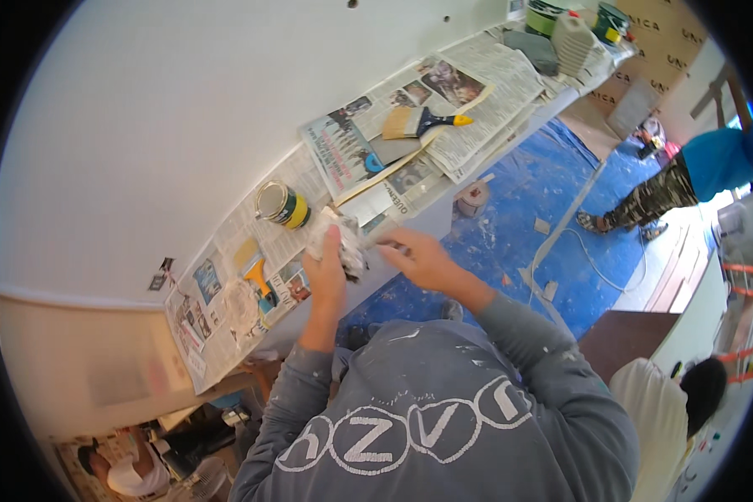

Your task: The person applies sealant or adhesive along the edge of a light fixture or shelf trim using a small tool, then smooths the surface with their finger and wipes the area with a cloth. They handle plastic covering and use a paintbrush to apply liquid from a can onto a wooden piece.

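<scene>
Over a newspaper-covered ledge (217, 335), my left hand (326, 280) grips a white, crumpled or paint-smeared bundle (347, 251); I cannot make out exactly what it is. My right hand (422, 263), just beside it, is closed on a thin tool handle (393, 249), whose far end is partly hidden at the bundle. Behind my left hand stands a paint can (283, 205) with a dark, yellow-marked side. Left of that hand lie an orange-handled brush (255, 272) and a pale crumpled heap (241, 309). A wide brush (406, 123) lies farther along over a grey flat piece (393, 149).
A white wall (142, 151) backs the ledge, which holds buckets (608, 25) and a jug (573, 46) at its far end. Blue sheeting (519, 201) with a cable covers the floor. Other people are at right (711, 167), lower right (653, 393) and lower left (134, 473).
</scene>
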Action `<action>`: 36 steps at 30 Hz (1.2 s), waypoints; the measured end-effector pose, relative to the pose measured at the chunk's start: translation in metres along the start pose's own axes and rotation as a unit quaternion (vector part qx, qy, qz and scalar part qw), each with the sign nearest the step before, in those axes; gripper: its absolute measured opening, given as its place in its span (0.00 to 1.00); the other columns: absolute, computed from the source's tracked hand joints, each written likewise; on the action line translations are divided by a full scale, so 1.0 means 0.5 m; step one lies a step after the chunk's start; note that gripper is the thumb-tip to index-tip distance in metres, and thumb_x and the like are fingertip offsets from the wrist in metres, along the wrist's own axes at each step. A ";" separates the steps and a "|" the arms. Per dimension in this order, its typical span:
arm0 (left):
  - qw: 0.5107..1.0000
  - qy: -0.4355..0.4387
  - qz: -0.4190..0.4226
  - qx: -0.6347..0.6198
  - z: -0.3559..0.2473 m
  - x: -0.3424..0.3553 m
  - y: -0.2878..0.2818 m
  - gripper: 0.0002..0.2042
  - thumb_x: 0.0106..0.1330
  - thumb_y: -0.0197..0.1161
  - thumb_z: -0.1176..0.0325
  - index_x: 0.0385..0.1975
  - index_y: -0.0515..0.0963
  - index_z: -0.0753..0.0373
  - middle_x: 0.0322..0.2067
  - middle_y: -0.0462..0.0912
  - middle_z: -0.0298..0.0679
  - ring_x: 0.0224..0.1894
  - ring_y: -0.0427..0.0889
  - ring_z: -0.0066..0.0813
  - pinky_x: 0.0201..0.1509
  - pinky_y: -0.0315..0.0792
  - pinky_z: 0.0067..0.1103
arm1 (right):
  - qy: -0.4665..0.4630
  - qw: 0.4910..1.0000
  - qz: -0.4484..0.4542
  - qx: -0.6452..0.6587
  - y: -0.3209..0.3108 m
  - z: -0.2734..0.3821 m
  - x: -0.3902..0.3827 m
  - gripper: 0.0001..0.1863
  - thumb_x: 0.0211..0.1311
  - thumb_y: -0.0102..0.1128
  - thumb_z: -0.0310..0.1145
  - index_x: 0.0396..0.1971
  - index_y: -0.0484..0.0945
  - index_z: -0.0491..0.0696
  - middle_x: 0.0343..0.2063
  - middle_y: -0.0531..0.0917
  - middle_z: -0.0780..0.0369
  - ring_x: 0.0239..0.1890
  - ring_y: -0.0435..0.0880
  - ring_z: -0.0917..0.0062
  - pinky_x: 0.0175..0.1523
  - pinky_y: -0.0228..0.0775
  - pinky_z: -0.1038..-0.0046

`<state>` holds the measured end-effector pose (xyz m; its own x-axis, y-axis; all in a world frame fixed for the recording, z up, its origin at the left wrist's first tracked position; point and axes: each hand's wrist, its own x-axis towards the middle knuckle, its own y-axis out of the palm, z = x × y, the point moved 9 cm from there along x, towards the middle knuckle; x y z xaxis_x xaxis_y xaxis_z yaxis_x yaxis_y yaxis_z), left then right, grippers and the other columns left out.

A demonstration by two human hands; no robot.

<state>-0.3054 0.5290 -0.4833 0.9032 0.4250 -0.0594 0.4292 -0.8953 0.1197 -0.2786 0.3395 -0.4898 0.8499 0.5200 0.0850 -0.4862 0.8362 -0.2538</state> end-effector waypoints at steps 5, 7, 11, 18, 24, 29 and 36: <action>0.997 0.006 -0.071 0.037 -0.001 0.034 -0.034 0.19 0.74 0.57 0.55 0.44 0.80 0.69 0.37 0.85 0.38 0.37 0.82 0.25 0.44 0.75 0.22 | 0.051 0.993 -0.030 0.102 0.003 -0.047 -0.034 0.15 0.68 0.61 0.37 0.49 0.80 0.44 0.35 0.84 0.62 0.35 0.82 0.81 0.39 0.75 0.76; 0.988 -0.044 -0.036 0.141 0.060 0.037 -0.034 0.21 0.75 0.55 0.53 0.46 0.79 0.69 0.41 0.84 0.39 0.40 0.81 0.26 0.47 0.75 0.23 | 0.026 0.993 -0.038 0.113 0.032 -0.012 -0.027 0.14 0.69 0.61 0.37 0.46 0.81 0.43 0.31 0.84 0.64 0.33 0.81 0.83 0.37 0.74 0.77; 0.999 -0.024 0.024 0.028 0.092 0.002 0.000 0.21 0.75 0.55 0.54 0.52 0.75 0.69 0.47 0.81 0.41 0.47 0.80 0.27 0.52 0.73 0.23 | 0.051 0.994 -0.026 0.092 0.047 -0.058 0.034 0.12 0.70 0.59 0.36 0.41 0.82 0.42 0.28 0.83 0.65 0.29 0.78 0.84 0.33 0.71 0.78; 0.975 -0.090 0.203 0.020 0.137 -0.007 -0.035 0.24 0.73 0.60 0.63 0.62 0.67 0.71 0.51 0.80 0.45 0.49 0.80 0.26 0.50 0.77 0.23 | -0.012 0.985 -0.168 -0.050 -0.038 -0.085 0.109 0.12 0.70 0.58 0.36 0.38 0.82 0.42 0.19 0.77 0.66 0.23 0.73 0.85 0.30 0.67 0.78; 0.978 -0.098 0.184 -0.030 0.135 0.069 -0.127 0.31 0.70 0.64 0.60 0.66 0.63 0.71 0.56 0.77 0.47 0.49 0.80 0.30 0.51 0.77 0.25 | 0.051 0.963 -0.265 0.018 -0.089 -0.046 0.169 0.14 0.71 0.56 0.39 0.39 0.81 0.42 0.19 0.75 0.67 0.22 0.71 0.82 0.30 0.66 0.76; 0.987 -0.080 0.134 0.047 0.119 0.111 -0.173 0.31 0.63 0.70 0.59 0.60 0.67 0.70 0.51 0.79 0.46 0.49 0.79 0.32 0.53 0.73 0.25 | 0.141 0.987 0.083 -0.008 0.151 -0.054 0.195 0.22 0.69 0.57 0.47 0.39 0.81 0.38 0.21 0.77 0.62 0.28 0.78 0.76 0.38 0.74 0.71; 0.986 -0.095 0.098 0.095 0.157 0.147 -0.253 0.27 0.62 0.71 0.61 0.55 0.70 0.71 0.47 0.80 0.46 0.47 0.79 0.31 0.52 0.74 0.25 | 0.187 0.852 -0.194 -0.448 0.044 -0.202 0.256 0.43 0.55 0.68 0.57 0.62 0.68 0.41 0.44 0.80 0.48 0.48 0.79 0.51 0.50 0.74 0.57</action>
<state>-0.2934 0.6629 -0.5805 0.9440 0.2257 -0.2405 0.2227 -0.9741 -0.0401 -0.1598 0.4067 -0.5819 0.9982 0.0026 0.0606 0.0552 0.3765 -0.9248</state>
